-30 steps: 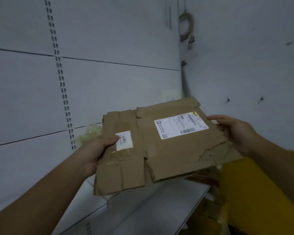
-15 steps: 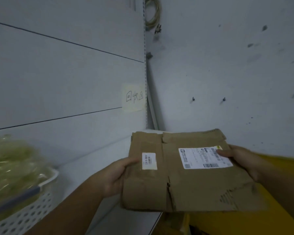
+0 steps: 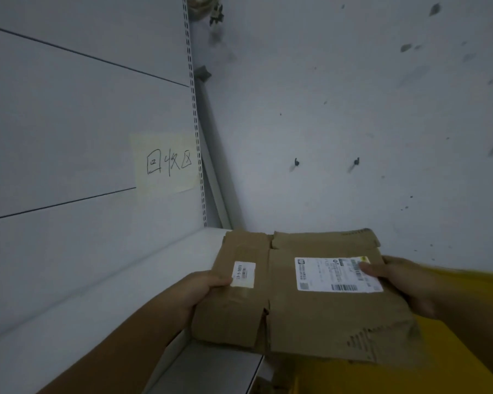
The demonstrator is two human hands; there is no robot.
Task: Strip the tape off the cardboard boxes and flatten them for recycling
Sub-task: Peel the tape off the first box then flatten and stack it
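- Over the far right corner of the shelf [image 3: 125, 294], the cardboard box [image 3: 310, 314] lies flat between both hands.
- The left hand [image 3: 199, 291] grips its left edge, thumb beside a small sticker [image 3: 243, 274].
- The right hand [image 3: 404, 280] grips the right edge, thumb on the shipping label [image 3: 325, 275].
- Flattening looks done and only setting it down remains; I cannot tell if tape is left.
- The note [image 3: 167, 163] reads "回收区"; the label print is too blurred to read.

Left hand [image 3: 202, 291], right hand [image 3: 404, 282] grip seemingly flattened box [image 3: 310, 317].

Forearms extended forward. Left hand [image 3: 202, 291] grips the flattened cardboard box [image 3: 310, 317] by its left edge, right hand [image 3: 402, 280] its right, thumbs uppermost.
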